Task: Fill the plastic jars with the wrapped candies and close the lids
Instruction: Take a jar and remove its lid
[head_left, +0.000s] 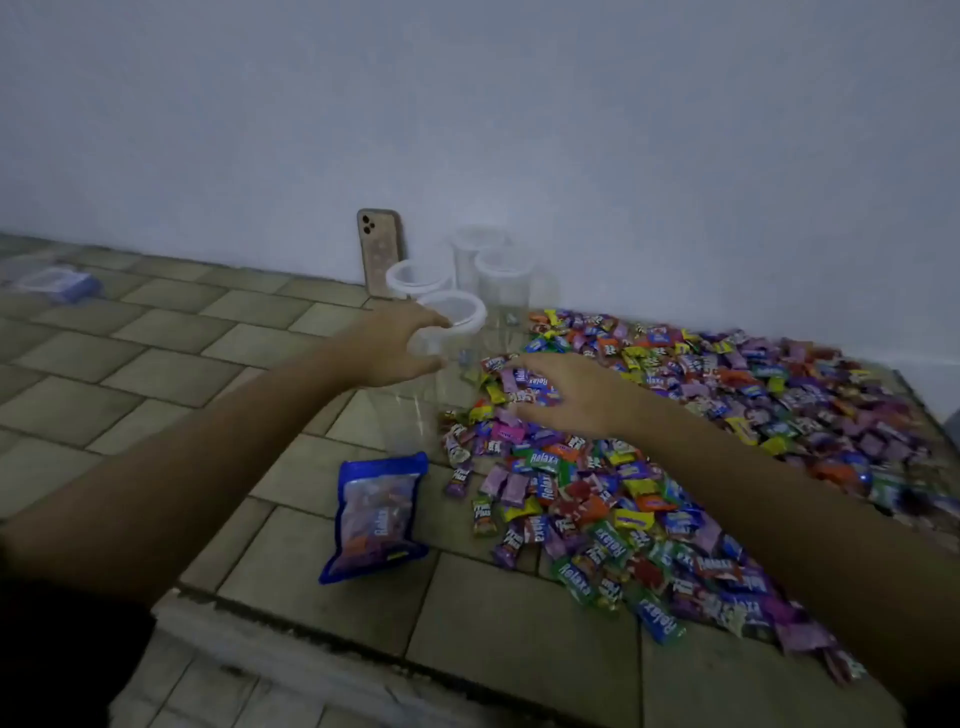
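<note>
Tiled floor (171, 332), pale wall (519, 130)

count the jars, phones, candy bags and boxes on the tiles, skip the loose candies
jars: 4
phone: 1
bag: 1
box: 1
total: 7

Single head-worn wide-angle view. Looks forward and down from above the near edge of the candy pile (587, 514), toward a pale wall (519, 104) just beyond its far end. Close range, pile within arm's reach. Pile in the right half of frame; nearest jar (467, 312) just left of its far end, tiled surface (156, 353) stretching away left of it.
</note>
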